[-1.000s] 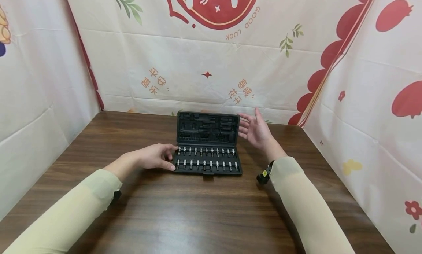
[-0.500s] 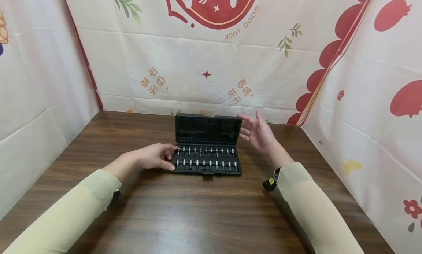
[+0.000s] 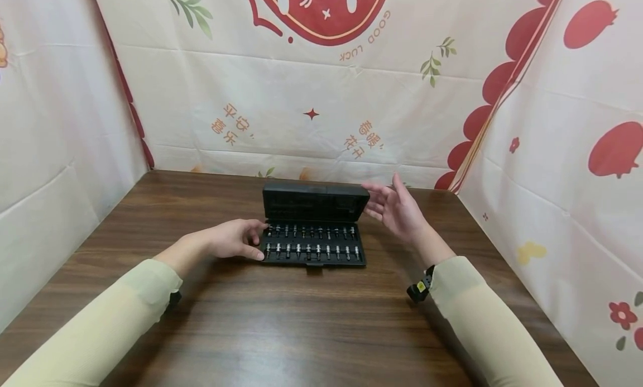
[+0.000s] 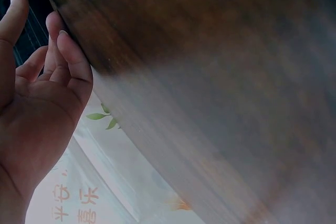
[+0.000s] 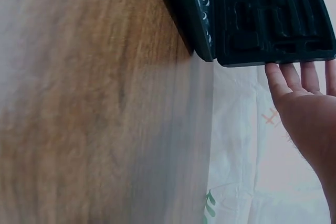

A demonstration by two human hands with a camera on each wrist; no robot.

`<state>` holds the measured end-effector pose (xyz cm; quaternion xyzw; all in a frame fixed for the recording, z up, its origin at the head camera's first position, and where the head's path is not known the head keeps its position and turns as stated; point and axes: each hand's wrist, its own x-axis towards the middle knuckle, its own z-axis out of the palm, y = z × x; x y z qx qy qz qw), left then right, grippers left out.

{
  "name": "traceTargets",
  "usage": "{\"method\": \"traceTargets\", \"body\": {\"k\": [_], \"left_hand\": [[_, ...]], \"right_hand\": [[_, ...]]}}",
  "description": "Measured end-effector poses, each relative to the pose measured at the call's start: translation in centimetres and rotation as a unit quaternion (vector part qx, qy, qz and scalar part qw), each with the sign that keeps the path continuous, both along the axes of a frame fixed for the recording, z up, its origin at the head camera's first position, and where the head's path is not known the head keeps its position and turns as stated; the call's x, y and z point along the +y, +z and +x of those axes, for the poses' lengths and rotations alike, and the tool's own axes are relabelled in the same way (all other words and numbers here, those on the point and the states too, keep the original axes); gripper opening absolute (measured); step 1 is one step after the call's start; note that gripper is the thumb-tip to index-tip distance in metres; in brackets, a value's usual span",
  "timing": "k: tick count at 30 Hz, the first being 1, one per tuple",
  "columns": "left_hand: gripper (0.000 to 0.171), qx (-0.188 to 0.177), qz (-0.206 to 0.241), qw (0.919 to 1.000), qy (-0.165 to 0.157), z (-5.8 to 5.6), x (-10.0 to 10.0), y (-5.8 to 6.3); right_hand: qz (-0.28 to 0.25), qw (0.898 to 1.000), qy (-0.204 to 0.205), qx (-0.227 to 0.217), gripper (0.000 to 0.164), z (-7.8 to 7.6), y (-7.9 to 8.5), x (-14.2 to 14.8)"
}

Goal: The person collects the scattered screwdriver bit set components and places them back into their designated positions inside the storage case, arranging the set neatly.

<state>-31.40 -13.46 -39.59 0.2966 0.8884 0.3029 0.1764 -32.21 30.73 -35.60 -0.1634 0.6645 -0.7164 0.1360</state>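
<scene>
A black bit-socket case (image 3: 313, 258) lies on the table. Two rows of metal bit sockets (image 3: 308, 251) fill its base. Its hinged lid (image 3: 315, 202) stands up and leans forward over the base. At the base's left end, my left hand (image 3: 233, 239) holds on, thumb by the front corner and index finger farther back, the other fingers curled in. My right hand (image 3: 399, 213) has its fingers nearly straight against the lid's right edge, thumb raised. In the right wrist view, fingertips (image 5: 274, 72) touch the lid's edge, and moulded recesses show inside the lid.
The brown wooden table (image 3: 281, 331) ends at a printed cloth backdrop (image 3: 281, 85) behind the case. Cloth walls also rise at left and right. A black wrist camera (image 3: 419, 289) sits on my right wrist.
The lid has tipped forward from nearly upright, so its inside is more hidden. My right hand has moved slightly with it, down and right. The left hand has stayed on the base.
</scene>
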Motion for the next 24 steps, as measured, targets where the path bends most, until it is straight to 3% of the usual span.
{"method": "traceTargets", "body": {"k": [12, 18, 24], "left_hand": [[0.082, -0.002, -0.002, 1.0000, 0.003, 0.0, -0.1, -0.2], [0.082, 0.001, -0.002, 1.0000, 0.004, 0.1, -0.1, -0.1], [0.083, 0.002, -0.002, 1.0000, 0.002, 0.4, -0.2, 0.0]], "right_hand": [[0.023, 1.000, -0.006, 0.006, 0.100, 1.4, -0.4, 0.2], [0.047, 0.999, -0.001, 0.025, 0.092, 1.9, -0.8, 0.4], [0.039, 0.999, 0.002, 0.029, 0.084, 2.4, -0.9, 0.6]]}}
